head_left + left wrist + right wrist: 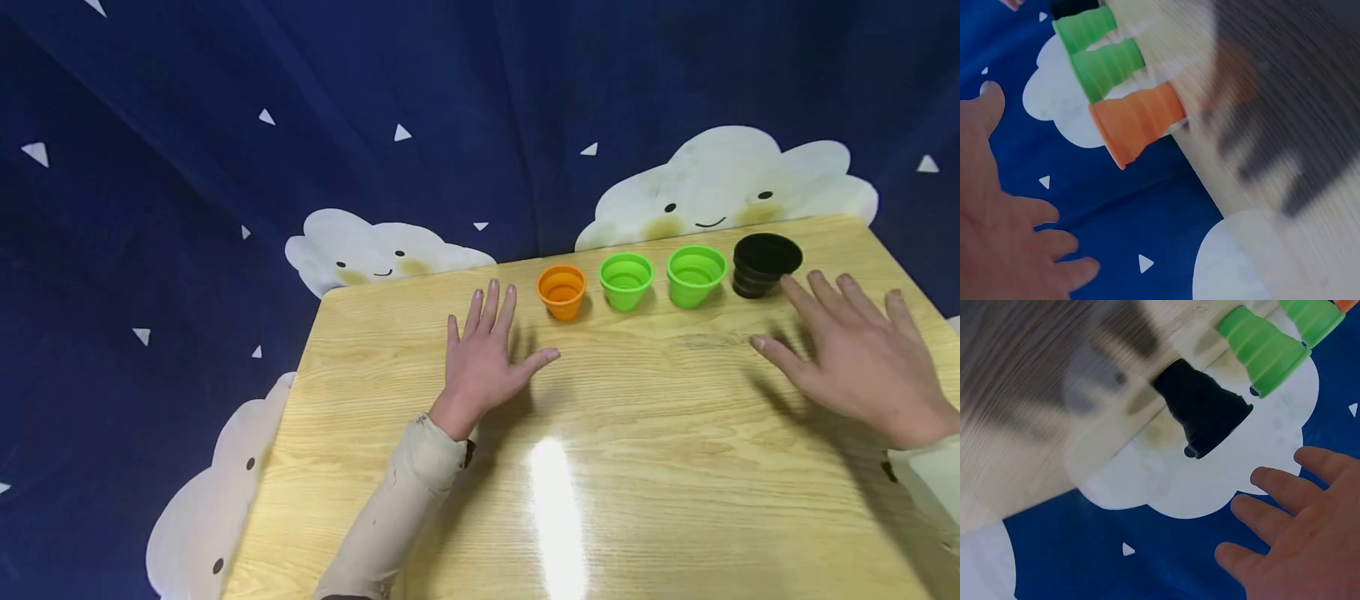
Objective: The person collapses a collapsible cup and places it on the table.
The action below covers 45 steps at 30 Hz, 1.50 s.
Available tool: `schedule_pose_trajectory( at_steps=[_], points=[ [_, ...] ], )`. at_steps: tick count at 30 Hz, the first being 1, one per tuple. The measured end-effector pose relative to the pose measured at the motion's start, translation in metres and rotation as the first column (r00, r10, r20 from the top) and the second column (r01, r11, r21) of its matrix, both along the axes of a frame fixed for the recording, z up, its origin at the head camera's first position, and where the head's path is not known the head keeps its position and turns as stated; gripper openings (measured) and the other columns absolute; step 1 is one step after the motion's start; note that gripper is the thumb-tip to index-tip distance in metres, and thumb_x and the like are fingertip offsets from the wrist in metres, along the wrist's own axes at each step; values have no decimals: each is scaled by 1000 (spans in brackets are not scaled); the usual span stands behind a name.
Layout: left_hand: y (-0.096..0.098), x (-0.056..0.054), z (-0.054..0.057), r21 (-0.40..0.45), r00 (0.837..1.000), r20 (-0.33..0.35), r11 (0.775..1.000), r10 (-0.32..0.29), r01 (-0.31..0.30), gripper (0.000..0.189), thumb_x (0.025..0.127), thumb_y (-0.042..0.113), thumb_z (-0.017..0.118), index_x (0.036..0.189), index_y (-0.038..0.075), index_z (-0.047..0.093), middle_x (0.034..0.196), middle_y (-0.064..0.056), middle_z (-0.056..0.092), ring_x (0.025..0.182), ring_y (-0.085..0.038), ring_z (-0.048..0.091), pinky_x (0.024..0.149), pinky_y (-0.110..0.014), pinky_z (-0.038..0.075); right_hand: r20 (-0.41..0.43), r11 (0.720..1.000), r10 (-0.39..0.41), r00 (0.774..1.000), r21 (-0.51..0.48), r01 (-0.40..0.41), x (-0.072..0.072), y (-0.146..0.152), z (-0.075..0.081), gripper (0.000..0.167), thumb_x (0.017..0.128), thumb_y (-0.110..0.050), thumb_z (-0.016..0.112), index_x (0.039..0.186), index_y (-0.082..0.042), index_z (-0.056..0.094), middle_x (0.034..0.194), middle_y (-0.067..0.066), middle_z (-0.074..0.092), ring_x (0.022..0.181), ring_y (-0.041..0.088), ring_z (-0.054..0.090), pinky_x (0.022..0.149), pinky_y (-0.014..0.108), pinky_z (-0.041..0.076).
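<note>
Left hand and right hand: grips spread, holding nothing; right's stray leftward sweep could topple black cup.

The table is viewed forward and down from the head, its far edge taken in from corner to corner. By the wrist cameras that edge is seen aslant, from nearer: the orange cup is placed near mid-view by the left, the black cup by the right. Both green cups are shared by all three.
</note>
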<state>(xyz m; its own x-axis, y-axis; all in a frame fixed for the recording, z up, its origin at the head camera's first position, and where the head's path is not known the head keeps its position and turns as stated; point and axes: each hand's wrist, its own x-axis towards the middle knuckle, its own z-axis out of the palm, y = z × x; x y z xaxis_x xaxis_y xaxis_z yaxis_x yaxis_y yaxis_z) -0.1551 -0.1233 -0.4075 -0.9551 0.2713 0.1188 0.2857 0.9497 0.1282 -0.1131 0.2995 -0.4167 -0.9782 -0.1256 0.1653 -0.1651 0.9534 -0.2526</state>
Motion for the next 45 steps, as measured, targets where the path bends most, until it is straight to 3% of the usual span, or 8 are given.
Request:
schedule_pose_trajectory(
  at_steps=[6, 9, 13, 20, 27, 32, 38, 45],
  points=[
    [-1, -8, -3, 169, 995, -80, 983, -66, 78, 103, 86, 78, 54, 160, 12, 26, 164, -12, 23, 151, -28, 19, 117, -55, 26, 7, 992, -1, 1000, -126, 2, -7, -8, 1, 85, 98, -52, 57, 157, 1, 25, 154, 35, 27, 142, 57, 17, 117, 66, 0],
    [1, -14, -5, 313, 994, -83, 945, -76, 99, 100, 86, 69, 66, 157, 7, 33, 159, -16, 33, 147, -29, 30, 117, -46, 30, 24, 978, -10, 1000, -209, 15, -9, -15, 2, 85, 99, -49, 59, 158, 0, 23, 153, 36, 28, 139, 59, 22, 112, 72, 13],
    [6, -20, -8, 479, 995, -65, 873, -72, 95, 95, 83, 55, 78, 153, 4, 40, 154, -16, 42, 142, -27, 40, 116, -38, 33, 56, 952, -31, 998, -304, 47, -13, -27, 3, 85, 98, -48, 60, 160, -5, 20, 153, 36, 30, 134, 60, 29, 102, 76, 24],
    [15, -32, -11, 598, 999, -40, 801, -21, 41, 88, 76, 42, 89, 145, 2, 52, 144, -12, 55, 130, -26, 54, 106, -34, 46, -14, 890, -28, 1000, -456, 18, -23, -47, 2, 75, 96, -37, 68, 154, 0, 36, 135, 35, 51, 112, 53, 53, 88, 63, 42],
    [19, -41, -19, 766, 995, 91, 640, -30, -51, 83, 75, 26, 92, 145, 4, 53, 143, -12, 55, 123, -35, 58, 96, -37, 54, -18, 856, -49, 999, -516, 33, -31, -73, 1, 65, 96, -34, 70, 143, 5, 49, 123, 28, 63, 102, 42, 63, 77, 23, 43],
    [21, -45, -27, 833, 988, 154, 541, -33, -111, 80, 74, 17, 92, 144, 5, 54, 143, -11, 56, 121, -34, 59, 96, -39, 54, -24, 833, -24, 999, -553, 7, -36, -93, -3, 59, 95, -34, 71, 138, 4, 56, 119, 26, 65, 100, 40, 65, 73, 12, 40],
    [24, -51, -35, 875, 987, 155, 468, -34, -121, 74, 74, 8, 91, 140, 3, 59, 138, -13, 59, 120, -37, 59, 97, -42, 53, -32, 800, 6, 999, -599, -24, -47, -118, -8, 53, 94, -30, 73, 134, 2, 61, 116, 22, 68, 96, 33, 68, 71, 4, 40],
    [30, -59, -39, 905, 982, 189, 392, -16, -167, 78, 71, -1, 91, 141, -1, 56, 134, -24, 58, 119, -39, 58, 96, -42, 53, -35, 750, 59, 998, -658, -67, -62, -142, -15, 49, 92, -19, 76, 129, 8, 61, 109, 21, 70, 85, 19, 67, 69, 7, 48]
  ],
)
